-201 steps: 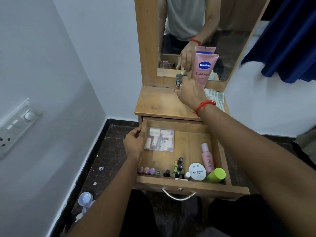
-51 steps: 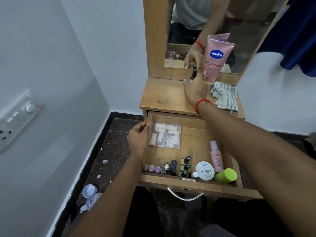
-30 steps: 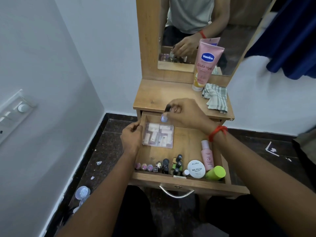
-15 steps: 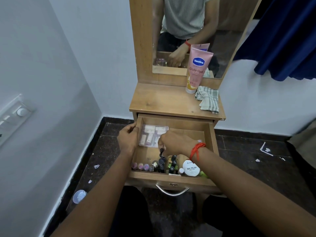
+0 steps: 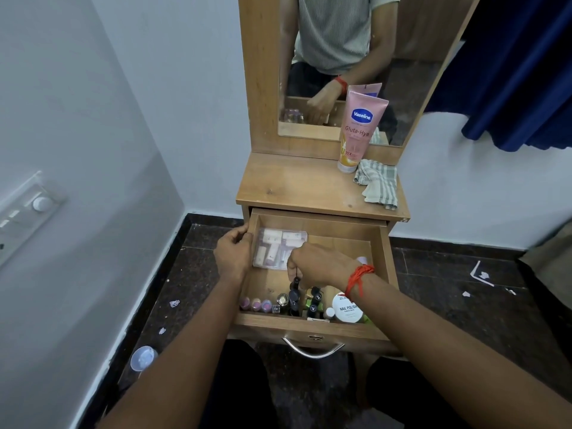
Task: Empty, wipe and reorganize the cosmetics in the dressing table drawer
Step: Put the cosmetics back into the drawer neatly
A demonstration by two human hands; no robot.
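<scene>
The wooden drawer (image 5: 383, 261) of the dressing table stands pulled out. My left hand (image 5: 232, 253) grips its left wall. My right hand (image 5: 312, 266), with a red thread at the wrist, reaches into the drawer and pinches a small dark nail polish bottle (image 5: 294, 294) by its cap, low among several other bottles (image 5: 314, 300) along the front. A clear plastic box (image 5: 275, 247) of small tubes lies at the back left. A white nail polish remover tub (image 5: 345, 308) sits at the front right, partly under my forearm.
On the table top (image 5: 291, 184) stand a pink Vaseline tube (image 5: 359, 128) against the mirror (image 5: 309, 41) and a striped folded cloth (image 5: 379, 184). A switch panel (image 5: 23, 215) is on the left wall. Scraps and a round lid (image 5: 143, 357) lie on the dark floor.
My right hand carried a small bottle from the table top by the mirror down into the drawer and now holds it low among the front row. The left hand has stayed on the drawer wall.
</scene>
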